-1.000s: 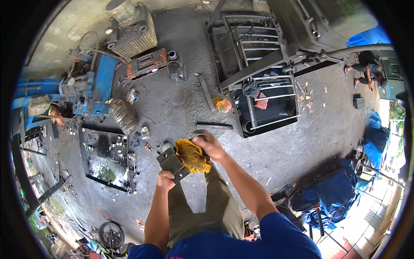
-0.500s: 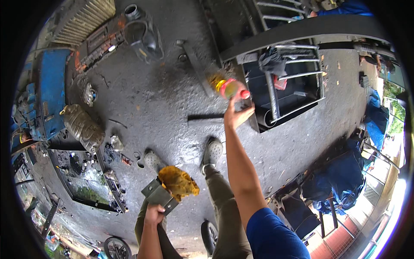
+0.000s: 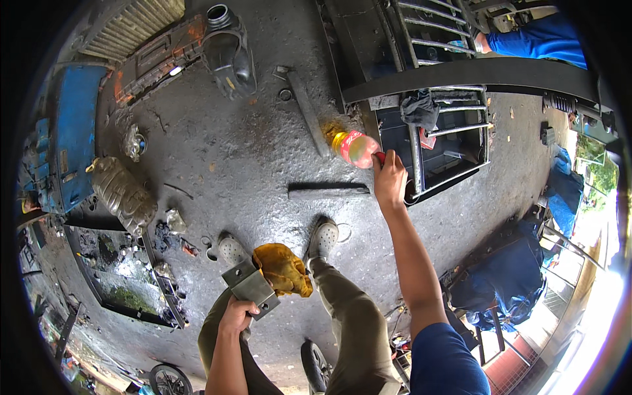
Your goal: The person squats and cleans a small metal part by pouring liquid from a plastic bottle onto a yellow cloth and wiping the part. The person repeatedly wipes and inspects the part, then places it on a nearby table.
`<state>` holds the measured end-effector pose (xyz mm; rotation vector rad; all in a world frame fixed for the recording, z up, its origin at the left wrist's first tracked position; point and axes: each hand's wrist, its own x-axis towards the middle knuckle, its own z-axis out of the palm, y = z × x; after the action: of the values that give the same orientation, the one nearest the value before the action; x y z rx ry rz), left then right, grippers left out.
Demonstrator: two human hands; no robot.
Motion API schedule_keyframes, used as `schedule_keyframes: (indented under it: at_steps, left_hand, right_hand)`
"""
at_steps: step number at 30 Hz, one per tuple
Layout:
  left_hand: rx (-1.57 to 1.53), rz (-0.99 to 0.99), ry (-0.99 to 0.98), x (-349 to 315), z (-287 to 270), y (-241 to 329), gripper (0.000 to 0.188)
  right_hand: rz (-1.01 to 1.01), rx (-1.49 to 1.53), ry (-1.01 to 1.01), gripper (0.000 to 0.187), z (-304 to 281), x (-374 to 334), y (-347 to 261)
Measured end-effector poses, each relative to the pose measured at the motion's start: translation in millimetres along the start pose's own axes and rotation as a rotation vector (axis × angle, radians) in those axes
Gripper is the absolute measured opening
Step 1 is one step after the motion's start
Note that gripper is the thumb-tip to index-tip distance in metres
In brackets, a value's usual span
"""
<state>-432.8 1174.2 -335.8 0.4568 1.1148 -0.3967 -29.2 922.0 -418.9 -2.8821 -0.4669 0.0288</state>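
My right hand (image 3: 393, 179) is closed with its fingers round the red cap of a clear plastic bottle (image 3: 361, 151). The bottle has a red label, holds yellow liquid at its base and leans with the cap toward me. In my left hand (image 3: 238, 315) is a dark grey metal plate (image 3: 252, 289) with holes in it. Just beyond the plate shows a yellow-brown work glove (image 3: 282, 268); whether my left hand also holds it I cannot tell.
A dark metal frame with bars (image 3: 421, 164) stands right of the bottle. Loose metal bars (image 3: 329, 193) lie on the dark floor. A blue metal cabinet (image 3: 82, 131) and a tied sack (image 3: 125, 194) are at the left. Another person's blue-clad leg (image 3: 536, 43) shows at the upper right.
My right hand has moved to the right and its fingers have closed on the bottle's cap. My left hand still holds the plate. The whole view has shifted slightly.
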Motion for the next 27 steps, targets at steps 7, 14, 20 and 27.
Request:
schedule_keyframes:
  at_steps: [7,14,20,27]
  left_hand:
    - [0.015,0.133,-0.051,44,25,74,0.069]
    - [0.221,0.518,-0.266,104,44,145,0.084]
    - [0.129,0.555,-0.277,148,36,139,0.075]
    - [0.039,0.539,-0.357,123,35,123,0.064]
  right_hand:
    - [-0.185,0.043,-0.126,0.027,-5,5,-10]
    - [-0.146,-0.027,-0.080,0.025,-12,35,17]
    - [-0.463,-0.094,-0.121,0.026,-23,45,38]
    - [-0.648,-0.236,-0.298,0.030,-38,67,37]
